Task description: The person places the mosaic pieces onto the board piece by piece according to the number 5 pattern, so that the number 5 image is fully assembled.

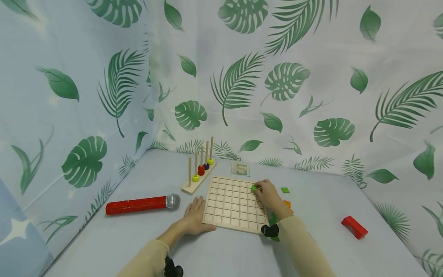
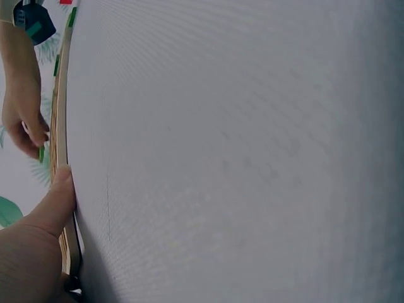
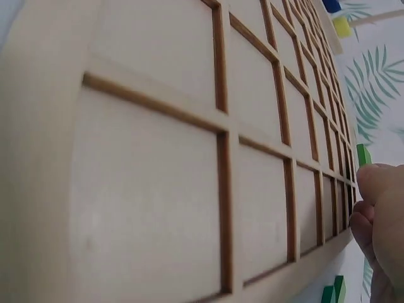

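A pale wooden board [image 1: 235, 202] divided into a grid of square recesses lies flat on the table. Pinched between the thumb and fingers of my right hand [image 1: 269, 194] is a small green square tile [image 1: 254, 187], held at the board's far right part. In the right wrist view the same tile [image 3: 363, 154] shows beyond the grid, whose visible recesses hold nothing. My left hand [image 1: 195, 219] rests at the board's near left corner with fingers extended. Its thumb [image 2: 55, 199] touches the board's near edge in the left wrist view.
Right of the board lie a loose green tile [image 1: 285, 190], orange tiles [image 1: 288, 204] and more green tiles [image 1: 273, 218], partly hidden. Behind it are a patterned card [image 1: 240, 168] and a peg stand [image 1: 187, 189] with beads. A red microphone [image 1: 142, 204] lies left, a red block [image 1: 360, 231] far right.
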